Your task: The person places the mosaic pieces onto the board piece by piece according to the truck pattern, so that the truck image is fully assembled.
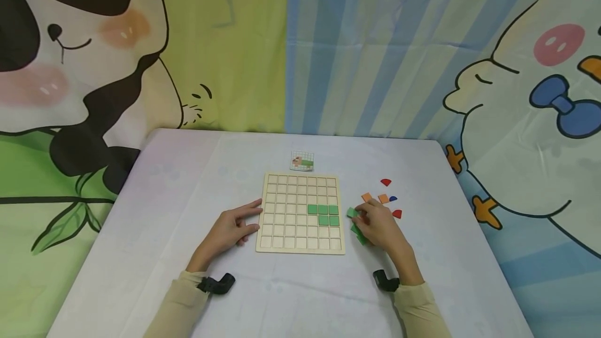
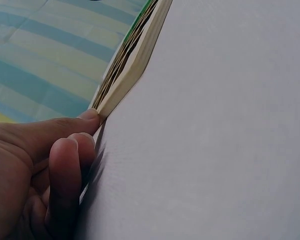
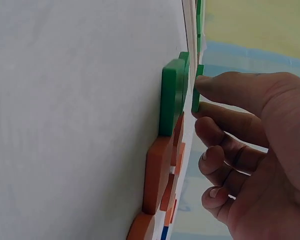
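A pale wooden grid board (image 1: 300, 252) lies on the table, with green square tiles (image 1: 323, 209) set in two rows at its right side. My left hand (image 1: 230, 228) touches the board's left edge with its fingertips; the thumb tip meets the board's corner in the left wrist view. Right of the board, my right hand (image 1: 380, 228) pinches a green square tile (image 3: 198, 87) between thumb and index finger, just above the table. Loose green tiles (image 1: 360, 236) lie beside and partly beneath this hand. Orange square tiles (image 1: 383, 198) lie just beyond it.
A small picture card (image 1: 302, 160) lies behind the board. Two red quarter-round pieces (image 1: 386, 182) and a blue half-round piece (image 1: 393, 198) lie at the right. A white cloth covers the table (image 1: 291, 301). Cartoon-printed curtains (image 1: 235, 67) hang behind it.
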### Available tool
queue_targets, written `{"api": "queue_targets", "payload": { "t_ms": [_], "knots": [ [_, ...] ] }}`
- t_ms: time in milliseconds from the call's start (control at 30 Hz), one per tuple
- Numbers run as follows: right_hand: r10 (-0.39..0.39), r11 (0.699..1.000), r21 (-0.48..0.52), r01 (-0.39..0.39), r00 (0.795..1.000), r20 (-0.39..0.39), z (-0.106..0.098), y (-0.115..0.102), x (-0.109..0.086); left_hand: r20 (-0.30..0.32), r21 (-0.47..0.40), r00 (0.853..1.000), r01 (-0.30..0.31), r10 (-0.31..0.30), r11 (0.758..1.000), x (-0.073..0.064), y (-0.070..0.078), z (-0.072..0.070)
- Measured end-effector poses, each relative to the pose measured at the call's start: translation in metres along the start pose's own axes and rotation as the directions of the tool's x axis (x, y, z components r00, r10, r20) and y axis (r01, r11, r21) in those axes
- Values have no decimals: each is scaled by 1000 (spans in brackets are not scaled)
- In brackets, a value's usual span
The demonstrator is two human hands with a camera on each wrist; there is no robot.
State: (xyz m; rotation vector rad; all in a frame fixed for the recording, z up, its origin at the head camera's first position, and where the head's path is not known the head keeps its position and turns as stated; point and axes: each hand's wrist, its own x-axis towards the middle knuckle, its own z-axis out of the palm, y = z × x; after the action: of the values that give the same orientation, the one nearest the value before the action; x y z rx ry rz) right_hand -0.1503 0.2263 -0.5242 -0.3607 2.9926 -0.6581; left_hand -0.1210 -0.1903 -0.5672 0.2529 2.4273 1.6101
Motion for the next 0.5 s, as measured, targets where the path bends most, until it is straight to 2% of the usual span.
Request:
{"api": "queue_targets", "payload": {
  "t_ms": [200,500],
  "knots": [
    [-26,999,22,26,1000,-2,2,-10,1,9,0,1000,4,-4,1000,1,1,0],
    [-121,992,-33,120,992,-39,9,-24,1,9,13,1000,29,-29,1000,1,0,-1]
  ]
}}
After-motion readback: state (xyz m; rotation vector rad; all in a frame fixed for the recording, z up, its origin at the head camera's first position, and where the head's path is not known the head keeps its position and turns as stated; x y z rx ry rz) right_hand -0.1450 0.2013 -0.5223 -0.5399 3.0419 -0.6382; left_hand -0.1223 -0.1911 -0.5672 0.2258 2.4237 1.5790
